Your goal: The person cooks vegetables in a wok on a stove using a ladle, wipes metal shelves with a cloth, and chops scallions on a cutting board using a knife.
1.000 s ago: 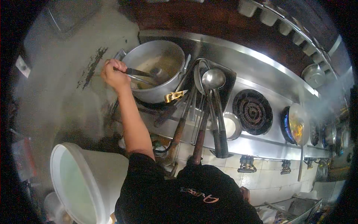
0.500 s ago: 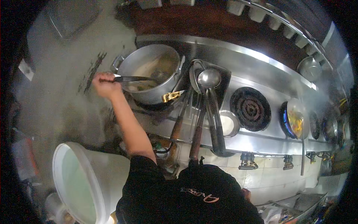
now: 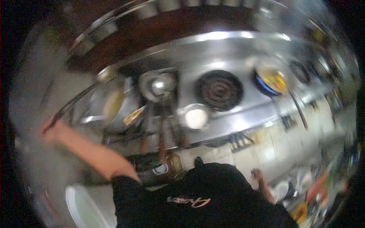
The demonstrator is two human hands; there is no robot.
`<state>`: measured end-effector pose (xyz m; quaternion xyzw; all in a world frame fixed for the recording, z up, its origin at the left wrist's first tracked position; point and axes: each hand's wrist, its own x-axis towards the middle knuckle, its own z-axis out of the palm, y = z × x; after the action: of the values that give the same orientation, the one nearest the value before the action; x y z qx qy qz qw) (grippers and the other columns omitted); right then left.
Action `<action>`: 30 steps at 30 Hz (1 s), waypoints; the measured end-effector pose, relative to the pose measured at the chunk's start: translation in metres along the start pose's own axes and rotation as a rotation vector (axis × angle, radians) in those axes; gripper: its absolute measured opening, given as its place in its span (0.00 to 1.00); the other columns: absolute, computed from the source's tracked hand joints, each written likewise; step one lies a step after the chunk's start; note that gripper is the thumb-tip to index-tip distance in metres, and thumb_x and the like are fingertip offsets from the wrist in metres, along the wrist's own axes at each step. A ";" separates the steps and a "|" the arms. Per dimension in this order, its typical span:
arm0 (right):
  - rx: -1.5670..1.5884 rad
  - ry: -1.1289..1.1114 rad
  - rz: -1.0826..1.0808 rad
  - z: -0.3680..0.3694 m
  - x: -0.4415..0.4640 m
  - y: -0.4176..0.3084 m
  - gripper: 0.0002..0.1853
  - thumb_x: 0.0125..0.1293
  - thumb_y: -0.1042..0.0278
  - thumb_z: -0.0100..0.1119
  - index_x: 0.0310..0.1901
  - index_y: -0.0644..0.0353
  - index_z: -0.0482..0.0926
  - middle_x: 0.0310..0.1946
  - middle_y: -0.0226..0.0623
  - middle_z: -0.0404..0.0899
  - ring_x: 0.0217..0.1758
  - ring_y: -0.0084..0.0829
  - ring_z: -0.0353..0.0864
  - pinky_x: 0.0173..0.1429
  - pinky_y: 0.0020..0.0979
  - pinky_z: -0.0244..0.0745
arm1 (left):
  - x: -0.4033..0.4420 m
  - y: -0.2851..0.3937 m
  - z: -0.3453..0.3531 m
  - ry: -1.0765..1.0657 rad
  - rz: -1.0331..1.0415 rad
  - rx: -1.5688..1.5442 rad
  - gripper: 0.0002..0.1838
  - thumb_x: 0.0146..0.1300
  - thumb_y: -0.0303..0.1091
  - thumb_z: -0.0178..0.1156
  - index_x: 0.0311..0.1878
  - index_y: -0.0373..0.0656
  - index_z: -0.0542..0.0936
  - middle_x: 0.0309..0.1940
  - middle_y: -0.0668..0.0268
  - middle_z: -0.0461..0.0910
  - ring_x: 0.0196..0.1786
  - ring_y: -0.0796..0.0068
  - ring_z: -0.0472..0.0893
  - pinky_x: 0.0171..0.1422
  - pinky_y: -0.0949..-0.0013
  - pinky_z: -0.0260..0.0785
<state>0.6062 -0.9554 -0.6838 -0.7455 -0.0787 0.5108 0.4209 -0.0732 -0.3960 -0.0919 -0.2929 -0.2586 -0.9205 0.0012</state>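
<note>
My left hand (image 3: 55, 131) is closed round the dark handle of a ladle (image 3: 105, 74), its bowl raised over the far side of the big metal pot (image 3: 131, 104). Light-coloured contents show inside the pot, blurred. A gold-coloured clip or tag (image 3: 134, 116) sits at the pot's right side. Low beside my body, my right hand (image 3: 257, 175) hangs away from the stove; motion blur hides its fingers. Right of the pot, several long-handled utensils rest together, among them a shiny metal ladle (image 3: 162, 84).
A small container of white contents (image 3: 196, 116) stands near a dark burner (image 3: 219, 90). Farther right, a pan of yellow food (image 3: 274, 80) is over a blue flame. A large white tub (image 3: 81, 207) is at lower left. Tiled floor (image 3: 266, 148) lies before the stove.
My left hand has lifted the ladle out of the pot and moved left and nearer to me. The view has swung right, and my right hand shows more.
</note>
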 end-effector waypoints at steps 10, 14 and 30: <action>-0.183 0.139 0.019 -0.041 -0.045 0.028 0.16 0.57 0.61 0.56 0.42 0.62 0.75 0.32 0.41 0.77 0.27 0.32 0.79 0.24 0.34 0.75 | -0.118 0.042 0.115 -0.121 -0.053 0.033 0.12 0.44 0.36 0.52 0.13 0.40 0.70 0.15 0.59 0.72 0.19 0.63 0.73 0.29 0.56 0.67; -0.487 0.012 -0.165 -0.081 -0.051 0.086 0.12 0.60 0.60 0.52 0.36 0.60 0.76 0.26 0.38 0.76 0.19 0.29 0.76 0.17 0.31 0.71 | -0.199 0.050 0.152 -0.097 -0.342 -0.295 0.12 0.33 0.37 0.54 0.07 0.42 0.66 0.10 0.57 0.68 0.14 0.60 0.72 0.27 0.59 0.68; 0.338 0.559 0.241 -0.072 -0.175 0.072 0.14 0.59 0.64 0.54 0.43 0.61 0.76 0.23 0.33 0.76 0.19 0.27 0.74 0.19 0.28 0.70 | -0.654 0.109 0.319 -0.781 -0.274 -0.370 0.12 0.46 0.31 0.48 0.10 0.47 0.65 0.10 0.67 0.69 0.16 0.71 0.70 0.28 0.68 0.66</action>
<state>0.5621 -1.1357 -0.6041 -0.7803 0.2138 0.3389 0.4802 0.6572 -0.4359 -0.1708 -0.5764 -0.1071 -0.7636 -0.2706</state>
